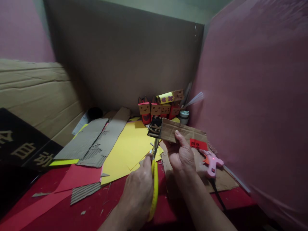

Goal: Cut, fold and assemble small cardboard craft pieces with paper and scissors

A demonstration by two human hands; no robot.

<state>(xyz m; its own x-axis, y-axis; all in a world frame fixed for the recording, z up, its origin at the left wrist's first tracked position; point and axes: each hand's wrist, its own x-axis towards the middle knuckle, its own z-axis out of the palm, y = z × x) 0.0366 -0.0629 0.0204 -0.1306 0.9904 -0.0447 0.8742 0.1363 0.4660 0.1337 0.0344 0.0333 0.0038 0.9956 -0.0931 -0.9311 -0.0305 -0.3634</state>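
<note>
Left hand is gripping scissors; right hand is pinching card, whose unsupported nine-o'clock end is risking bending from cutting pressure.

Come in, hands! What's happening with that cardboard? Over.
Left hand holding yellow scissors; right hand holding cardboard. Blades by its left end. Glue gun to the right.

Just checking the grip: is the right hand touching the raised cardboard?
Touching. The head view shows the right hand with its thumb laid over the face of the cardboard, no gap visible.
</note>
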